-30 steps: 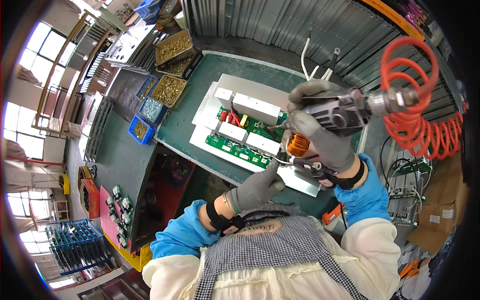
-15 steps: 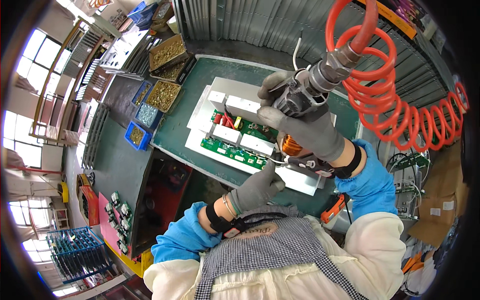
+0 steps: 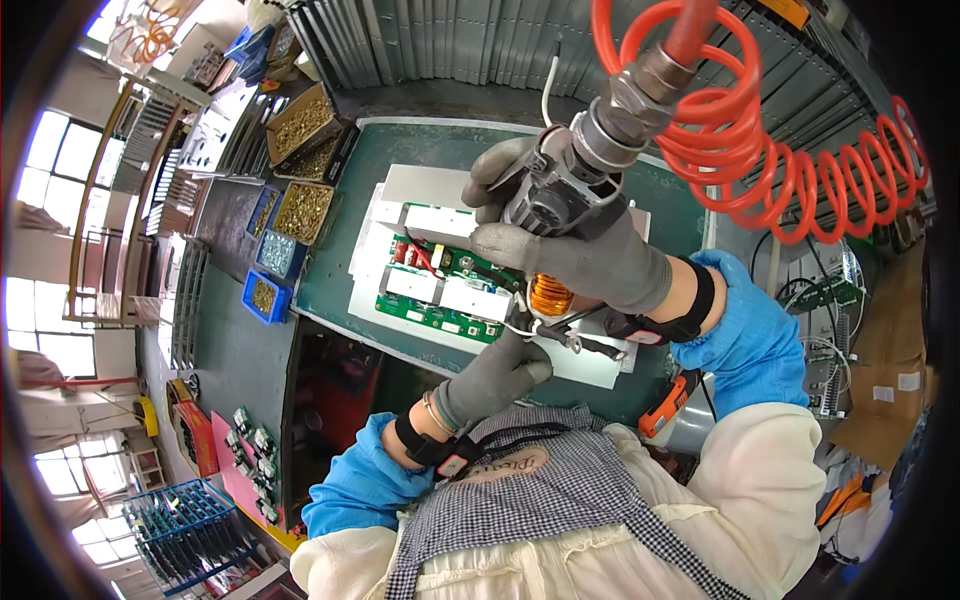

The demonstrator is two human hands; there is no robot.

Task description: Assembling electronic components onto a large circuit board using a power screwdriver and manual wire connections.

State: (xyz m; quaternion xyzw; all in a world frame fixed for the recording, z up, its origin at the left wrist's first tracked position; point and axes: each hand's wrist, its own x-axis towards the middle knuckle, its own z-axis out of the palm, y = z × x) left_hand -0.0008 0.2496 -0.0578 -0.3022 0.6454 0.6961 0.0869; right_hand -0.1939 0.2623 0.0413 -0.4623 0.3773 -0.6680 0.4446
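Observation:
My right hand [image 3: 600, 255], in a grey glove, is wrapped round a black and silver air screwdriver [image 3: 555, 195]. The tool's lower end is hidden by the hand. Below it lies a green circuit board [image 3: 455, 325] with white blocks, on a pale metal plate [image 3: 585, 370]. A copper coil [image 3: 550, 295] stands beside the right hand. My gloved left hand [image 3: 495, 380] is closed at the board's near edge, its fingertips pinched on a thin white wire [image 3: 520, 330]. Close by, a black cable [image 3: 598, 347] with a ring terminal sticks out over the plate.
A coiled red air hose [image 3: 780, 170] hangs from the tool to the right. At the left of the green bench [image 3: 335, 265] stand bins of screws [image 3: 305, 212] and a small blue bin [image 3: 266, 296]. An orange-black power tool [image 3: 668, 405] lies near my right elbow.
The view has shifted, and the screwdriver and both hands stand slightly further left in it. The black cable near the coil shows more plainly. Both hands keep their grip.

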